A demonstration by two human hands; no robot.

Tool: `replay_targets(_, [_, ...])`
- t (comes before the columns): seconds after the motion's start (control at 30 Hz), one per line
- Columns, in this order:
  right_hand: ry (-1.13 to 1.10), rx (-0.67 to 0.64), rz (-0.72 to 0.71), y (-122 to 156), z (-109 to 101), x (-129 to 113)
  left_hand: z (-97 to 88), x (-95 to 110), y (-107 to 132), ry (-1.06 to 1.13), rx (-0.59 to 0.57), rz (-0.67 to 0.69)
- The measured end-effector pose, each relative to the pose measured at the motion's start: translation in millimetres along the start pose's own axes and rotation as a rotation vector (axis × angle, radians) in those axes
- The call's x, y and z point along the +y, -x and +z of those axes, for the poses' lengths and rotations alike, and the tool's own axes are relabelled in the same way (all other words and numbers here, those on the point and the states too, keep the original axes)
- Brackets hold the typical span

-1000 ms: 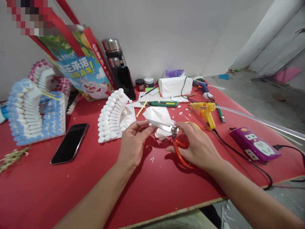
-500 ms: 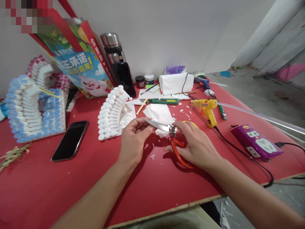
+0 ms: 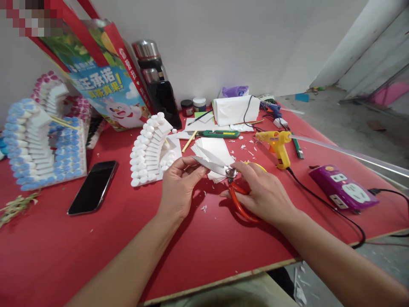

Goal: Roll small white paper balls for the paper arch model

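My right hand [image 3: 262,192] grips red-handled scissors [image 3: 238,200] whose steel blades [image 3: 212,166] point left over the red table [image 3: 207,251]. My left hand [image 3: 179,183] pinches something small and white at the blade tips; I cannot make out what it is. Just behind the blades lies a fanned stack of white paper pieces [image 3: 212,149]. A white stepped model studded with white beads [image 3: 150,149] stands left of my left hand.
A black phone [image 3: 92,185] lies at the left, beside a blue-beaded model [image 3: 41,145]. A yellow glue gun [image 3: 277,143] and a purple power strip [image 3: 345,187] with black cords sit at the right. A printed bag [image 3: 105,85], a flask [image 3: 156,81] and a white box [image 3: 236,110] line the back.
Both hands stay at the scissors and the small white piece. The view has shifted slightly, so the objects sit a little higher in the frame.
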State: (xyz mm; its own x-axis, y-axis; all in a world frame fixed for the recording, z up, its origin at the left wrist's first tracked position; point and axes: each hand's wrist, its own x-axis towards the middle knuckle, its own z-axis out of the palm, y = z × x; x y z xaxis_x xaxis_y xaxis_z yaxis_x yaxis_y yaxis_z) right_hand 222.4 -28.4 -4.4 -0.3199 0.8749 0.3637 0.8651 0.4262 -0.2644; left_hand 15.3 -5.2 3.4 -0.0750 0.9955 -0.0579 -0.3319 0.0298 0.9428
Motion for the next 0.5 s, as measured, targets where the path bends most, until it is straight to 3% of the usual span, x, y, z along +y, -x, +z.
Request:
replay_targets(0.2, [0.047, 0.046, -0.082, 4.8, 3.0, 4.4, -0.5, -0.8, -0.2, -0.039, 0.022, 0.010])
replay_targets(0.5, [-0.025, -0.017, -0.083, 7.1, 1.0, 4.3, -1.3, -1.8, -1.8, -0.028, 0.023, -0.015])
